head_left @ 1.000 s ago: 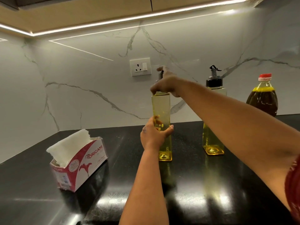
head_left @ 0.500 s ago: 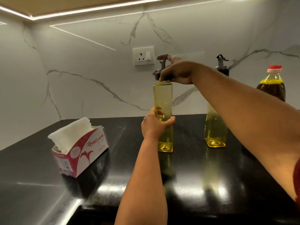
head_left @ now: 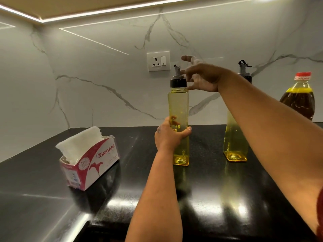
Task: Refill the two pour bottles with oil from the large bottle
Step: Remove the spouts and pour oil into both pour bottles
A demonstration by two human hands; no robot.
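Left hand point(head_left: 170, 137) grips near pour bottle point(head_left: 178, 109) at mid-body on black counter point(head_left: 218, 189), likely to steady it for cap removal. Right hand point(head_left: 201, 77) beside black cap point(head_left: 178, 82), fingers spread, holding nothing. Second pour bottle point(head_left: 235, 137) and large oil bottle point(head_left: 299, 100) stand further right.

Dim; LED strip point(head_left: 122, 10) overhead, countertop point(head_left: 218, 198) glare.

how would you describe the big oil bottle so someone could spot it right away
Start at the black countertop and follow the marble back wall to the far right. The large bottle stands there, right of both pour bottles. Unlike those tall, square yellow bottles with black pour spouts, it is round, filled with dark brown oil and closed with a red cap.
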